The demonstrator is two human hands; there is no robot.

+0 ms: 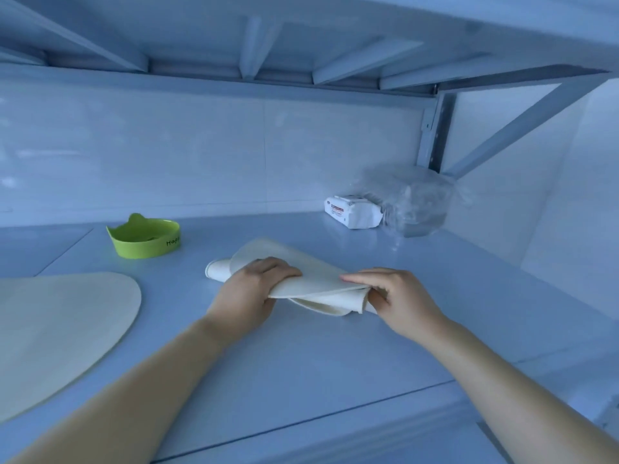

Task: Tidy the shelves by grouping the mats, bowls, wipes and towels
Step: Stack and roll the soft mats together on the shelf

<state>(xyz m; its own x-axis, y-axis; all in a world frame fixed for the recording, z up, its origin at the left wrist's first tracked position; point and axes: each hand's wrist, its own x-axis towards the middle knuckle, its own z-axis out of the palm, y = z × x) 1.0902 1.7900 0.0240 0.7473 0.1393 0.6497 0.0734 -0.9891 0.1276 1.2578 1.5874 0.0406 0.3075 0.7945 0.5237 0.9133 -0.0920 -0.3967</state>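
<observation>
A cream mat (311, 272), partly rolled, lies in the middle of the white shelf (301, 356). My left hand (249, 289) grips its left part, fingers curled over the top layer. My right hand (395, 299) pinches the mat's right edge between thumb and fingers. A second cream mat (57, 333) lies flat at the left. A green bowl (145, 239) with black lettering stands behind it. A white pack of wipes (351, 212) lies at the back right, beside a clear plastic-wrapped bundle (415, 202).
The upper shelf's underside (301, 45) with its ribs hangs low overhead. A metal post and diagonal brace (438, 135) stand at the back right corner. The white wall closes the back. The shelf's front edge (335, 426) runs below my forearms.
</observation>
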